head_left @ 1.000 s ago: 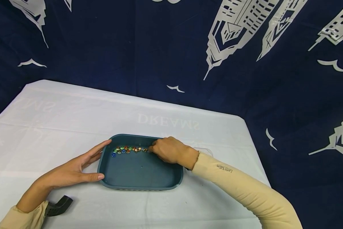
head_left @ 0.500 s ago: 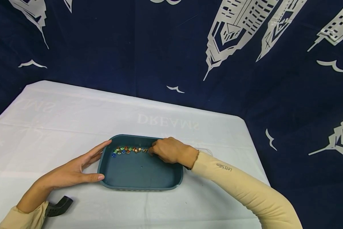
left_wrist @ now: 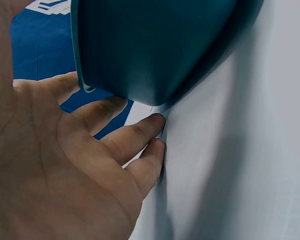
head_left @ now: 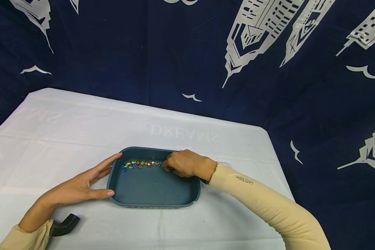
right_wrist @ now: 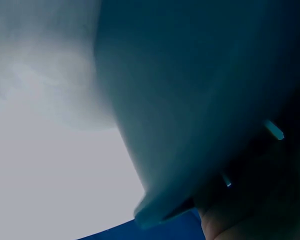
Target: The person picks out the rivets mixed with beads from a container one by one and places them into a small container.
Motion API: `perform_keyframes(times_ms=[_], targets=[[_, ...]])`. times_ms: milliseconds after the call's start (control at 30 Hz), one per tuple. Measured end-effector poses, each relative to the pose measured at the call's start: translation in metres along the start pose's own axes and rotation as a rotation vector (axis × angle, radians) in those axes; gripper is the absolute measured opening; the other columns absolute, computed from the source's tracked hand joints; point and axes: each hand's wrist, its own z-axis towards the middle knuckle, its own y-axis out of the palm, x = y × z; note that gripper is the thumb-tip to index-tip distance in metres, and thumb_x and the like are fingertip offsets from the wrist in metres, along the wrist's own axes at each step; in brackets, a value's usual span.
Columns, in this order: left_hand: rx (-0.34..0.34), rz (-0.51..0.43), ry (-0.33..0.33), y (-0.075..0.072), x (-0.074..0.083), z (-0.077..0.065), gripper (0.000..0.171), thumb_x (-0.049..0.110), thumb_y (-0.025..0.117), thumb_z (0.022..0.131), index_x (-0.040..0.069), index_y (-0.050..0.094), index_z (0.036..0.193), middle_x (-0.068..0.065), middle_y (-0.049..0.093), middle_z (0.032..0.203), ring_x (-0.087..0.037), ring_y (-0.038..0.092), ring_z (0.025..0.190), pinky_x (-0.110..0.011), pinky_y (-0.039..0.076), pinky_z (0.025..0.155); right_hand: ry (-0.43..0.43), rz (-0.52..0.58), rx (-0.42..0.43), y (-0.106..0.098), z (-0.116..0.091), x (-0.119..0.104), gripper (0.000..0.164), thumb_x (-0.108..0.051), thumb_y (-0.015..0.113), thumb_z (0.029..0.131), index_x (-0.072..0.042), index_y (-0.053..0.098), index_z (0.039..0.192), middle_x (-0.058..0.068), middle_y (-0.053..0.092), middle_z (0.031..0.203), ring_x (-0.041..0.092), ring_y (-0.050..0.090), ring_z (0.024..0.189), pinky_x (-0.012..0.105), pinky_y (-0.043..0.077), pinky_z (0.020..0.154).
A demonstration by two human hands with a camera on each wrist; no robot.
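Observation:
A dark teal rectangular tray (head_left: 155, 191) rests on the white-covered table. In the head view, small shiny glass-like pieces (head_left: 138, 163) in red, green, blue and gold lie along its far side, in a band from the left end to the right hand. My left hand (head_left: 78, 184) spans the tray's left end, index finger at the far corner and thumb at the near one; its fingers are fairly straight. My right hand (head_left: 185, 164) reaches over the right end with curled fingers down inside, beside the last pieces. Its fingertips, and anything between them, are hidden.
A clear plastic lid or container (head_left: 225, 164) shows partly behind the right wrist. From the left cuff sticks a black curved piece (head_left: 65, 225). The white tablecloth (head_left: 112, 121) runs back to a dark blue printed curtain (head_left: 128, 62).
The right hand and forearm have shifted very slightly at the tray's right end. The left hand, the tray and the visible pieces look the same.

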Motion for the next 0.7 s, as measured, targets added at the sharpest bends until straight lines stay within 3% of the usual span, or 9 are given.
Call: perform_keyframes(times_ms=[700], targets=[[0.003,0.004,-0.002,0.0008,0.0013,0.0005,0.094,0.015,0.072,0.094,0.03,0.009,0.162,-0.014,0.004,0.168,-0.06,0.018,0.144,-0.012,0.033,0.101,-0.018,-0.01,0.018,0.0045,-0.0017,0.0005,0.015,-0.01,0.061,0.1,-0.021,0.069,0.092,-0.006,0.063,0.09,0.009,0.055,0.077,0.027,0.05,0.066]])
